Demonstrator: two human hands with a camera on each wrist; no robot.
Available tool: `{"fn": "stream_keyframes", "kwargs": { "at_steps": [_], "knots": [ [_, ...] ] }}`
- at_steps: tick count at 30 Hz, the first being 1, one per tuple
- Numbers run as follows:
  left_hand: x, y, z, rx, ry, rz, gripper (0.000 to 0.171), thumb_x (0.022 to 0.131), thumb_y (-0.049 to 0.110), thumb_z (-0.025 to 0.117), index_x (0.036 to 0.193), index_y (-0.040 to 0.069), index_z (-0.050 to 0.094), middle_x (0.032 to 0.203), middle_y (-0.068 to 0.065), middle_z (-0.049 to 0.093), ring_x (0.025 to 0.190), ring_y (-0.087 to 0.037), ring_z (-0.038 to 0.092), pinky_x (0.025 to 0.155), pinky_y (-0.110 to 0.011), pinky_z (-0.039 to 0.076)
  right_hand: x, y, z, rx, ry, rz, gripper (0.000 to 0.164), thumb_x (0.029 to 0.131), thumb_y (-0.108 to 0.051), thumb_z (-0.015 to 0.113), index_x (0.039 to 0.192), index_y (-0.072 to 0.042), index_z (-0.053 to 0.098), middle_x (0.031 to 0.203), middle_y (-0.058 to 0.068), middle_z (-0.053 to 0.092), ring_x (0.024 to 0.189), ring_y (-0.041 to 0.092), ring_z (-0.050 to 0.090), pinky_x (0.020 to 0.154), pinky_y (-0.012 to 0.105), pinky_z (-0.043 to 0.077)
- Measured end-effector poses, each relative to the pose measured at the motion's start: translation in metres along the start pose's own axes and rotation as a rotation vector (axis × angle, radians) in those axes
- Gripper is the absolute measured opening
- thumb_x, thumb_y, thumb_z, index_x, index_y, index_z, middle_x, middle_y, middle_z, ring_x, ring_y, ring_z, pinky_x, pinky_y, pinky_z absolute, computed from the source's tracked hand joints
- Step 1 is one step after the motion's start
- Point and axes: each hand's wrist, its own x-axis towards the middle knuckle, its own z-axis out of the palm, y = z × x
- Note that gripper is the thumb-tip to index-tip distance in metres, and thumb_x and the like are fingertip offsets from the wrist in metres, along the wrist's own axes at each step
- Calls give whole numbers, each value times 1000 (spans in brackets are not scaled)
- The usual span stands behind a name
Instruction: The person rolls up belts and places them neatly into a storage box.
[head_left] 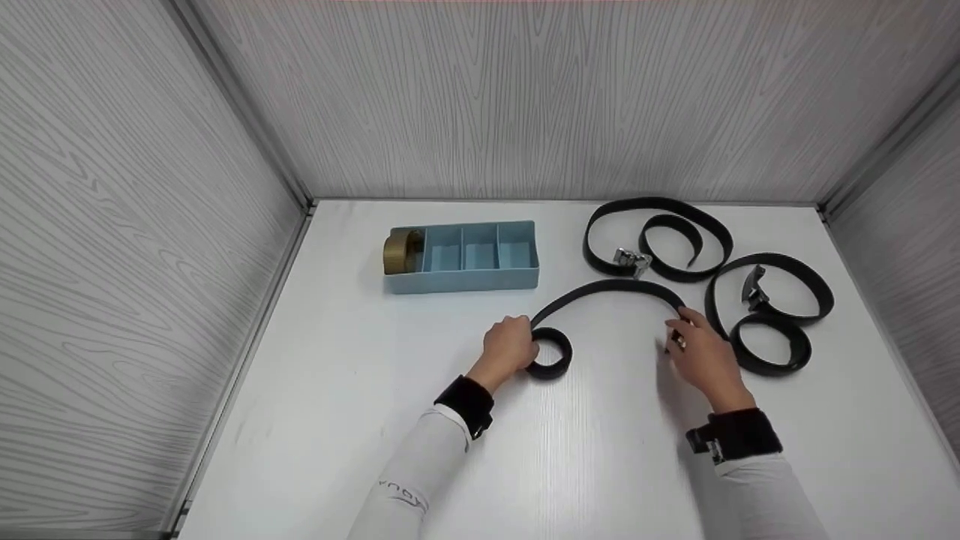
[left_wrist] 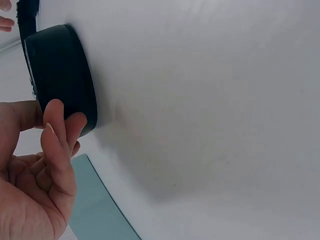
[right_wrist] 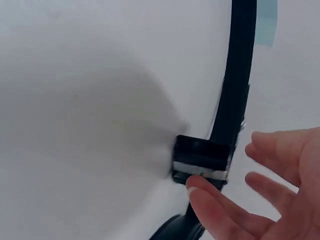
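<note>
A black belt [head_left: 615, 286] lies arched across the white table, its left end rolled into a coil [head_left: 559, 367]. My left hand [head_left: 510, 345] pinches that coil; in the left wrist view its fingers [left_wrist: 60, 135] press the coil's outer face. At the belt's other end my right hand [head_left: 703, 352] is at the buckle. The right wrist view shows one fingertip touching the buckle [right_wrist: 200, 155], with the other fingers [right_wrist: 280, 145] extended and apart from the strap. Part of the buckle is hidden by the hand in the head view.
A blue divided box [head_left: 461, 282] stands left of the belts, a brown coiled belt [head_left: 397, 255] in its leftmost compartment. Two more black belts with metal buckles lie at the right, one at the back [head_left: 660, 202] and one nearer [head_left: 821, 289]. Grey panels surround the table.
</note>
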Motion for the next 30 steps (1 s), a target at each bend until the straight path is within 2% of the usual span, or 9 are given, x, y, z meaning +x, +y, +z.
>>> {"fn": "stream_keyframes", "kwargs": {
  "at_steps": [1, 4, 8, 10, 12, 16, 19, 25, 30],
  "knots": [
    [0, 1, 1, -10, 6, -2, 9, 81, 14, 68, 82, 6, 65, 81, -11, 68, 73, -27, 67, 60, -41, 53, -1, -6, 3, 2, 22, -9, 31, 94, -6, 59, 123, 6, 61, 140, 26, 44, 90, 41, 63, 67, 53, 47],
    [-1, 4, 3, -44, 18, -3, 8, 81, 12, 66, 84, 4, 66, 83, -13, 69, 74, -28, 67, 60, -41, 53, -2, -28, 15, 54, 39, -40, 29, 92, -6, 62, 119, 7, 63, 128, 27, 51, 84, 35, 64, 71, 51, 49],
    [-2, 7, 5, -65, 30, -6, 7, 81, 8, 64, 85, 3, 66, 84, -14, 69, 75, -29, 67, 62, -41, 53, 2, -61, 40, 236, -129, -33, 32, 95, -7, 60, 122, 11, 58, 116, 25, 58, 71, 24, 68, 72, 42, 53],
    [-2, 7, 5, -63, 38, -10, 8, 81, 8, 64, 87, 2, 67, 84, -15, 69, 76, -30, 68, 62, -41, 53, 5, -76, 54, 337, -227, 7, 38, 98, -9, 57, 129, 12, 53, 115, 24, 58, 61, 20, 67, 65, 35, 54],
    [-2, 8, 5, -55, 41, -13, 11, 81, 8, 65, 89, 1, 67, 86, -16, 69, 78, -31, 68, 64, -41, 53, 8, -89, 68, 402, -276, 43, 39, 99, -11, 56, 130, 12, 51, 111, 24, 58, 59, 21, 67, 58, 33, 54],
    [-3, 8, 6, -35, 26, -13, 15, 82, 11, 67, 93, 1, 68, 88, -16, 70, 80, -31, 68, 65, -41, 53, 13, -108, 90, 347, -205, 67, 41, 96, -13, 60, 127, 13, 53, 105, 25, 58, 85, 33, 66, 76, 43, 53],
    [-4, 5, 6, -4, 18, 3, 18, 81, 15, 70, 94, 3, 66, 88, -15, 70, 80, -31, 68, 65, -41, 53, 16, -113, 97, 265, -117, 56, 41, 91, -10, 64, 123, 14, 55, 103, 27, 60, 101, 38, 57, 90, 48, 45],
    [-3, 1, 4, 28, 35, 78, 19, 80, 15, 74, 93, 4, 67, 88, -13, 69, 81, -29, 68, 68, -39, 53, 23, -112, 99, 271, -98, 39, 38, 85, -4, 62, 120, 11, 59, 99, 24, 61, 96, 36, 57, 86, 47, 46],
    [1, -1, 2, 69, 42, 152, 13, 87, 15, 70, 83, 3, 69, 83, -12, 69, 76, -26, 68, 66, -37, 53, 28, -109, 96, 237, -131, 18, 38, 84, -2, 62, 120, 9, 61, 101, 23, 61, 98, 35, 57, 88, 45, 46]
  ]
}}
